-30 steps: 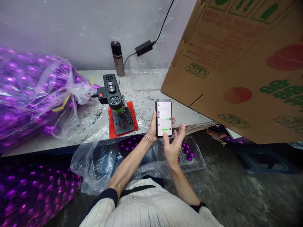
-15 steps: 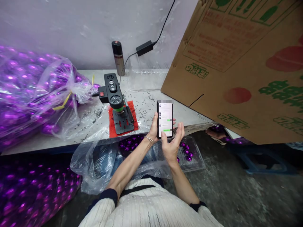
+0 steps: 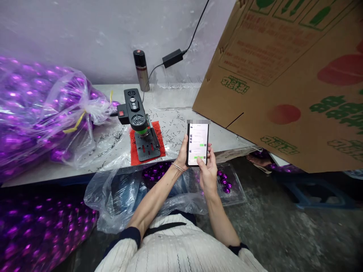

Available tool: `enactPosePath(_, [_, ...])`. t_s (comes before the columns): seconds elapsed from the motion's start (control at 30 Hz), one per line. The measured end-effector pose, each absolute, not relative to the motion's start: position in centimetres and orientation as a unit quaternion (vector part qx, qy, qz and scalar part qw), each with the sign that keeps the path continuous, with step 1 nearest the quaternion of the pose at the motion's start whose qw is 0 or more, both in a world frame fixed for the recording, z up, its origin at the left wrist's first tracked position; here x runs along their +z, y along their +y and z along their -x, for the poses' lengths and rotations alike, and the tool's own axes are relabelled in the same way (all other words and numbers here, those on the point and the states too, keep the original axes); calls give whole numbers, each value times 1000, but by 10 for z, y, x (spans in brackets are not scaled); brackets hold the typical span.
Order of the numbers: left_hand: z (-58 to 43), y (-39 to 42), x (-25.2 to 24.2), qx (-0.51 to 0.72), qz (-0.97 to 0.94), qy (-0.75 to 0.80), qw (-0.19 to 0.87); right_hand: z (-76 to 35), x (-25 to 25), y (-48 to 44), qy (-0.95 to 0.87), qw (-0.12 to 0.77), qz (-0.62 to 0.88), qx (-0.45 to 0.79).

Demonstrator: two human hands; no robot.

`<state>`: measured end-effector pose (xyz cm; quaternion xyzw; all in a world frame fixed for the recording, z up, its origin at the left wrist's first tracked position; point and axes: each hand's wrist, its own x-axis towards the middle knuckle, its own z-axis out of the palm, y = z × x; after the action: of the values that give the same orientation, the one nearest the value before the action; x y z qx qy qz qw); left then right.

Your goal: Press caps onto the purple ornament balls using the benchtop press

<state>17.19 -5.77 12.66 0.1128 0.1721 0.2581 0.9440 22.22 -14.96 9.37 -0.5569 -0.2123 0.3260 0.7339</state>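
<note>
Okay, phone count: one phone (image 3: 195, 132), lit.
Hands: two; left hand (image 3: 183, 153) closed round the phone, thumb along its left edge, fingertips past the right; right hand (image 3: 209, 173) half curled, thumb over the lower screen, fingers by the right edge, can't tell if it grips.
Phone place: between the hands, over the front edge of the surface (image 3: 178, 116).
Phone look: slim rectangle, black rim, pale chat page, two green bubbles, text too small to read.
Bracelet: one thin metal bracelet (image 3: 178, 166), left wrist.
Machine: one black machine (image 3: 136, 109), rounded top, two round vents, red switch, slotted flat base.
Cloth: one red cloth (image 3: 161, 136), under the base, rough-looking.
Can: one tall can (image 3: 142, 75), black cap.
Adapter: one black adapter (image 3: 172, 58), boxy, on a cable.
Carton: one cardboard carton (image 3: 252, 96), tilted, green and red print.
Purple bags: two, upper bag (image 3: 36, 98) and lower bag (image 3: 42, 226), clear plastic, shiny round balls inside.
Clear trays: two, back tray (image 3: 176, 96) and ball tray (image 3: 240, 190), thin plastic; ball number partly hidden.
Black bits: many black bits (image 3: 172, 133), thin, scattered, uncounted.
</note>
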Motion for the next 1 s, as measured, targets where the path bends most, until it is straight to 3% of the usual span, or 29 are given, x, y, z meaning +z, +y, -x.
enactPosePath(1.0, [-162, -62, 102, 222, -95, 118, 963, -204, 81, -157, -269, 696, 631, 212])
